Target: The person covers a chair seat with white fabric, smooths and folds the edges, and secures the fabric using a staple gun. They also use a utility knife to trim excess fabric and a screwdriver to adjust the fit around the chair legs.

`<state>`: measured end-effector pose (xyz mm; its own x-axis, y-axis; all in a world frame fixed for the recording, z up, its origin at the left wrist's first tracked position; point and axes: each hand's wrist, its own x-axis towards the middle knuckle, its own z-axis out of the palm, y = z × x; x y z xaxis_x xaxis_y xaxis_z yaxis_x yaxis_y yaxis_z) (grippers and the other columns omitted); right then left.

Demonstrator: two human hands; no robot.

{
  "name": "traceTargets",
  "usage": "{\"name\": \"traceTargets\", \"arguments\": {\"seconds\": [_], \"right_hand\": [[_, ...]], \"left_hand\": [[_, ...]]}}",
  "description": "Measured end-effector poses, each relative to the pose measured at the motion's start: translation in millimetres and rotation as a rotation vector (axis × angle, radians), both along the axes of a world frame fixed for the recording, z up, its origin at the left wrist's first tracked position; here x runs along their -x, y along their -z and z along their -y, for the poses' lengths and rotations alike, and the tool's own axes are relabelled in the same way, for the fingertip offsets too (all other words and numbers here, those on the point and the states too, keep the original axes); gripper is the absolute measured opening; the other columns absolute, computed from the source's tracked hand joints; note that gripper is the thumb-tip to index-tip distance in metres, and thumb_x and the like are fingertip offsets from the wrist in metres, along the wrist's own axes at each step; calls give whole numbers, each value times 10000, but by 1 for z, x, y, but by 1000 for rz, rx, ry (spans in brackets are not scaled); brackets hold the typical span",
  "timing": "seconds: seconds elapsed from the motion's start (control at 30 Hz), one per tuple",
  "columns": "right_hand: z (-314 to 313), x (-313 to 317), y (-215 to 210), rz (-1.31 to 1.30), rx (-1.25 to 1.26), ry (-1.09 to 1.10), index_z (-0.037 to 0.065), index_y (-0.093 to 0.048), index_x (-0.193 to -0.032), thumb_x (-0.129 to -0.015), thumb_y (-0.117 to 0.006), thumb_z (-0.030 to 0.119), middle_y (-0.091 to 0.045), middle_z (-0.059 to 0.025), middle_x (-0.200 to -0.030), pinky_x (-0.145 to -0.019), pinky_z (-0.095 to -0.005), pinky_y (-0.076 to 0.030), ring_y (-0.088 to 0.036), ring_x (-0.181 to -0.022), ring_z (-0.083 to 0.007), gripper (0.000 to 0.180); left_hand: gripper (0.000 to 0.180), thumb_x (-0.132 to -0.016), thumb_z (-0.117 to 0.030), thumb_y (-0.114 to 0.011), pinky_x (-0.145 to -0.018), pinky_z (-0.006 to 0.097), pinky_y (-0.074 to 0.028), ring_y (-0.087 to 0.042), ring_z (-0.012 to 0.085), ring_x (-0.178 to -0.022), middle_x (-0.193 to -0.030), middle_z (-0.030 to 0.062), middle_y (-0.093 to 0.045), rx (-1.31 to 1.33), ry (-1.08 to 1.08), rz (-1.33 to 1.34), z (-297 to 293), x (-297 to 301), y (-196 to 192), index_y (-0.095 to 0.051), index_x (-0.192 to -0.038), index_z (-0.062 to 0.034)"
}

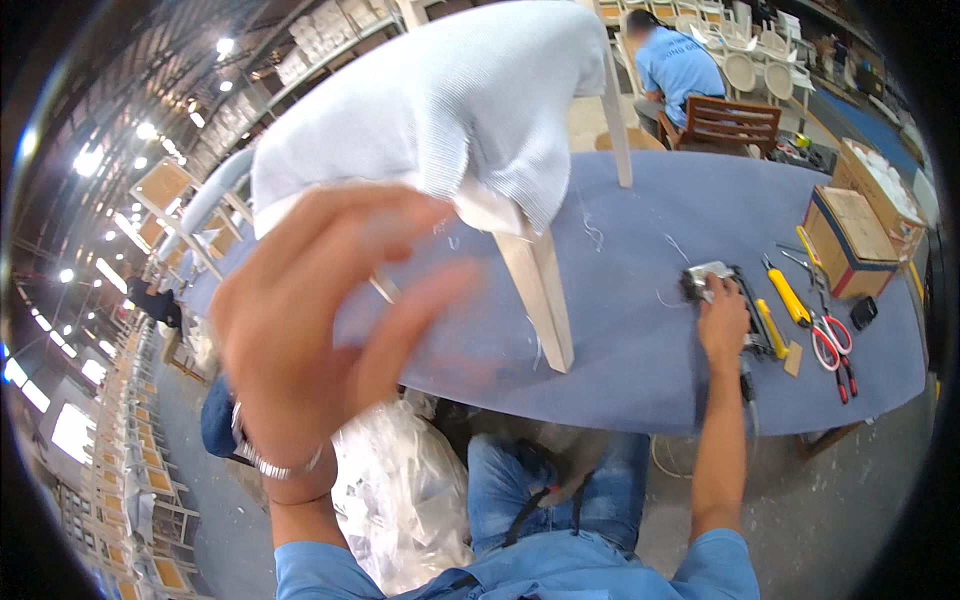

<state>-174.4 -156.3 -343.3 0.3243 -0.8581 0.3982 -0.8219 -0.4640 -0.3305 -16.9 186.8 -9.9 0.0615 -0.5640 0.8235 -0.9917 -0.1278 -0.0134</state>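
A chair covered in light grey-blue ribbed fabric [400, 110] stands on the cloth-covered table [640, 370]. The fabric hangs loose around the top of its nearest wooden leg [538, 300]. My left hand [310, 300] is raised in front of the chair, blurred, with thumb and fingers apart and nothing visible between them. Whether its fingertips touch the fabric's lower edge I cannot tell. On the right side of the table, my right hand [724, 320] has its fingers over a silver and black staple gun [706, 272] lying on the cloth.
Right of the staple gun lie a yellow cutter [787, 292], red-handled scissors [830, 342] and other hand tools. Cardboard boxes [850, 240] stand at the table's right end. Loose threads [593, 235] lie on the cloth. A person in blue [680, 70] sits beyond the table. Plastic sheeting [400, 490] bulges below.
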Motion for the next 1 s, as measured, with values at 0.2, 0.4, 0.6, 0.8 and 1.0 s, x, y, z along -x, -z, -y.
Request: {"name": "traceTargets", "arguments": {"seconds": [0.2, 0.4, 0.6, 0.8, 1.0], "right_hand": [[19, 4, 8, 27, 84, -23, 139, -540, -1370, -867, -700, 125, -548, -134, -1361, -926, -477, -491, -575, -1149, -357, 528], [11, 1, 3, 6, 83, -4, 108, -537, -1369, -863, -714, 171, -538, -140, -1383, -951, -466, -480, -559, -1174, -350, 541], [14, 2, 3, 49, 81, -16, 89, -552, -1329, -872, -703, 188, -534, -150, -1337, -941, -472, -476, -551, -1163, -361, 492], [17, -4, -1, 70, 93, 11, 85, -569, -1296, -896, -673, 211, -545, -166, -1304, -928, -483, -477, -551, -1159, -374, 432], [19, -2, -4, 99, 38, -13, 103, -578, -1311, -897, -675, 233, -547, -160, -1347, -954, -485, -468, -543, -1180, -374, 444]], "left_hand": [[299, -904, -304, -736, -534, 312, -441, -607, 204, -560, -659, 47, -622, -208, -290, 204, 20, -52, -11, -654, -748, -62], [355, -884, -175, -710, -503, 382, -388, -494, 266, -481, -571, 83, -477, -76, -148, 404, 47, -58, 26, -491, -628, -64], [300, -858, -129, -691, -523, 378, -426, -529, 268, -506, -583, 60, -510, 3, -20, 285, 78, -70, 45, -497, -638, -66], [309, -878, -152, -668, -505, 410, -419, -535, 309, -523, -593, 90, -517, -50, 79, 272, 158, -66, 40, -487, -643, -65], [340, -887, -148, -685, -497, 413, -401, -522, 329, -517, -584, 102, -502, 61, 134, 272, 217, -41, 53, -471, -637, -67]]}}
